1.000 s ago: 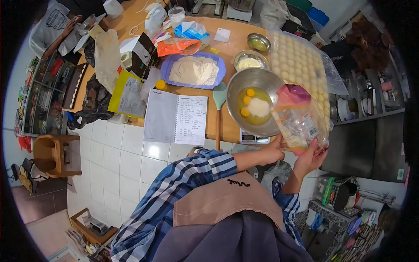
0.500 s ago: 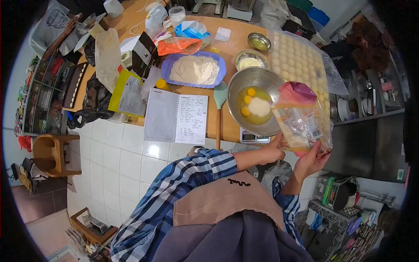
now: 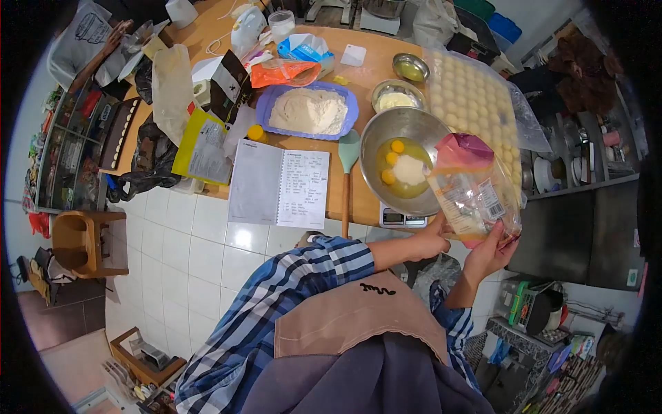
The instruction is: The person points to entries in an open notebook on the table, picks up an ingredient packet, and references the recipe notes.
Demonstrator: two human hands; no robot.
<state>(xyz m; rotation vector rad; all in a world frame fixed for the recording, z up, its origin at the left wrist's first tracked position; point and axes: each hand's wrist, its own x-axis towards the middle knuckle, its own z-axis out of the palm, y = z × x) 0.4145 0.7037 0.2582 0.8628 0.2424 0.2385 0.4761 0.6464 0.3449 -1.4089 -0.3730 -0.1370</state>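
Note:
Both my hands hold a pink, orange and clear plastic bag (image 3: pixel 472 193) at the right rim of a large steel bowl (image 3: pixel 372 148). My left hand (image 3: pixel 431 238) pinches the bag's lower left corner. Wrapped round its lower right side is my right hand (image 3: pixel 491 250). The bag's pink end tilts over the bowl, and its opening cannot be made out. Several egg yolks (image 3: pixel 396 146) and a heap of pale powder (image 3: pixel 409 170) lie in the bowl, which rests on a digital scale (image 3: pixel 403 219).
An open notebook (image 3: pixel 303 186), a spatula (image 3: pixel 349 155) and a purple tray of flour (image 3: pixel 265 110) are left of the bowl. Behind it stand two small metal bowls (image 3: pixel 412 67). Rows of dough balls (image 3: pixel 476 96) lie at right. A person (image 3: pixel 86 41) is at far left.
The bag rose and straightened slightly half a second ago, then tilted back left toward the bowl with my right hand. My left hand has barely moved.

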